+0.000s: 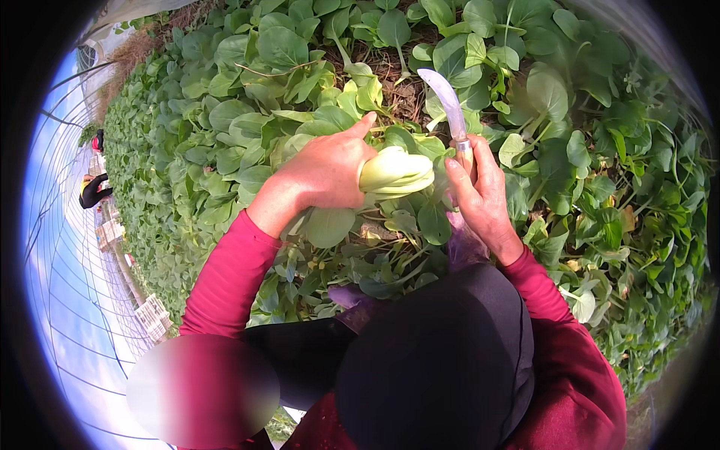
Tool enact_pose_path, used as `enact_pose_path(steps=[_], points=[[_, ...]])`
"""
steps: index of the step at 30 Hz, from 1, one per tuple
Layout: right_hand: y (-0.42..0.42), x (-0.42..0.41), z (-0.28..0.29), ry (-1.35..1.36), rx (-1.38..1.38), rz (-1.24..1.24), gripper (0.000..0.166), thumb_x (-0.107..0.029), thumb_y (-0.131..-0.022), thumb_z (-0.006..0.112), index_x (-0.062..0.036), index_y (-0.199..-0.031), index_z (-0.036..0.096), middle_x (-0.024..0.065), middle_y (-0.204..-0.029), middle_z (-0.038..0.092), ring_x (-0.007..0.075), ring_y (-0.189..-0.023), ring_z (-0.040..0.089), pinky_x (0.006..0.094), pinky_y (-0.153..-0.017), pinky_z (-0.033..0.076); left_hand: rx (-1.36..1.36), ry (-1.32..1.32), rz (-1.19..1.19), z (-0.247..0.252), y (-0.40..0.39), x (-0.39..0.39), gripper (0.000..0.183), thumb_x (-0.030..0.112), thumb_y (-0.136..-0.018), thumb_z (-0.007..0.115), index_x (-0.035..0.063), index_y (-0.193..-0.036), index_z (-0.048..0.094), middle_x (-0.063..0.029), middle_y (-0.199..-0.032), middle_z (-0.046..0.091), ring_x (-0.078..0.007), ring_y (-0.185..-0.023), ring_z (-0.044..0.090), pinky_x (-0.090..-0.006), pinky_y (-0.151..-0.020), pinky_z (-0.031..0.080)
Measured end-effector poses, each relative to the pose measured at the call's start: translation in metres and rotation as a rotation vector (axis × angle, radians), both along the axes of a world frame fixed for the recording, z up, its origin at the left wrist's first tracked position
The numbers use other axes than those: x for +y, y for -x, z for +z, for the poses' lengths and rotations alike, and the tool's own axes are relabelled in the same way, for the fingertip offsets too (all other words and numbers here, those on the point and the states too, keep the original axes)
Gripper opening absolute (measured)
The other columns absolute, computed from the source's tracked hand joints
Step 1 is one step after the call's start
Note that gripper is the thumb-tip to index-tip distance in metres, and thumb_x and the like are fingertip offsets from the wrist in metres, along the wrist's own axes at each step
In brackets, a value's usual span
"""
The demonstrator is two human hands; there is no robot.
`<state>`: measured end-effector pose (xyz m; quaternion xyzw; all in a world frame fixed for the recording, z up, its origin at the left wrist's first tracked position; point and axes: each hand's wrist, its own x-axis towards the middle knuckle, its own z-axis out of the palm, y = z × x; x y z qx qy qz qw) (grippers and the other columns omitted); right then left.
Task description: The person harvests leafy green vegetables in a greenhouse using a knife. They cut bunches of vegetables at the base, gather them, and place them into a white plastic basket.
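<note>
A head of bok choy [396, 173] lies in the grip of my left hand [329, 169], its pale stalk base turned to the right and its leaves showing below and beside the hand. My left index finger points away over the plants. My right hand [482, 191] grips the wooden handle of a curved harvesting knife [448, 104], a little right of the bok choy. The blade tilts up and to the left, apart from the held head. Soil with dry straw [406, 101] shows between plants beyond my hands.
Dense leafy greens [225, 124] surround me. Purple plastic coverings [466, 239] show at my feet, below my dark-clad knee [439, 349]. At the far left are another person [94, 191], pale crates [153, 316] and the greenhouse frame [73, 270].
</note>
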<state>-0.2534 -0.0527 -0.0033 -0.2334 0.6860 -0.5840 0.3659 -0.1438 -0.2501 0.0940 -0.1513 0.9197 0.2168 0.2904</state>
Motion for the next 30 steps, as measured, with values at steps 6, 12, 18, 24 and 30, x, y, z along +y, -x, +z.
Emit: enact_pose_path(steps=[6,12,18,24,30], points=[[-0.019,0.002,-0.029,-0.206,0.347,0.573,0.023,-0.013,-0.085,0.058,-0.002,-0.1,0.044,0.0191,-0.07,0.06,0.0416,-0.067,0.06,0.0486,-0.062,0.046,-0.545,0.15,-0.206,-0.021,-0.011,-0.02,0.037,0.01,-0.055,0.069,0.0095,-0.092,0.067,-0.0203,-0.149,0.027,-0.0337,-0.091,0.064,-0.0405,-0.08,0.051],[-0.028,-0.018,-0.062,-0.327,0.406,0.545,0.026,-0.015,-0.084,0.056,-0.0017,-0.1,0.041,0.0249,-0.076,0.062,0.0463,-0.076,0.059,0.0537,-0.068,0.046,-0.54,0.16,-0.224,-0.032,-0.017,-0.024,0.039,0.011,-0.057,0.07,0.0093,-0.095,0.066,-0.0194,-0.146,0.035,-0.031,-0.1,0.062,-0.0404,-0.081,0.051],[-0.032,-0.04,-0.082,-0.441,0.335,0.604,0.023,-0.017,-0.085,0.054,0.0027,-0.096,0.052,0.0272,-0.082,0.063,0.0452,-0.08,0.061,0.0532,-0.073,0.048,-0.483,0.188,-0.169,-0.048,-0.041,-0.028,0.036,0.015,-0.059,0.07,0.0089,-0.093,0.065,-0.0169,-0.144,0.039,-0.031,-0.105,0.06,-0.0391,-0.085,0.051],[-0.038,-0.048,-0.098,-0.37,0.301,0.65,0.025,-0.019,-0.085,0.052,0.004,-0.092,0.061,0.0268,-0.088,0.064,0.0437,-0.085,0.061,0.0499,-0.076,0.049,-0.393,0.208,-0.158,-0.052,-0.056,-0.028,0.033,0.017,-0.059,0.069,0.009,-0.091,0.064,-0.0146,-0.133,0.051,-0.029,-0.1,0.062,-0.0386,-0.082,0.052],[-0.032,-0.057,-0.098,-0.419,0.281,0.867,0.027,-0.018,-0.084,0.052,0.0041,-0.098,0.058,0.028,-0.093,0.064,0.0432,-0.091,0.061,0.0484,-0.081,0.049,-0.45,0.205,-0.162,-0.056,-0.057,-0.025,0.032,0.018,-0.062,0.069,0.0086,-0.092,0.064,-0.01,-0.103,0.061,-0.0274,-0.093,0.063,-0.0401,-0.078,0.052]])
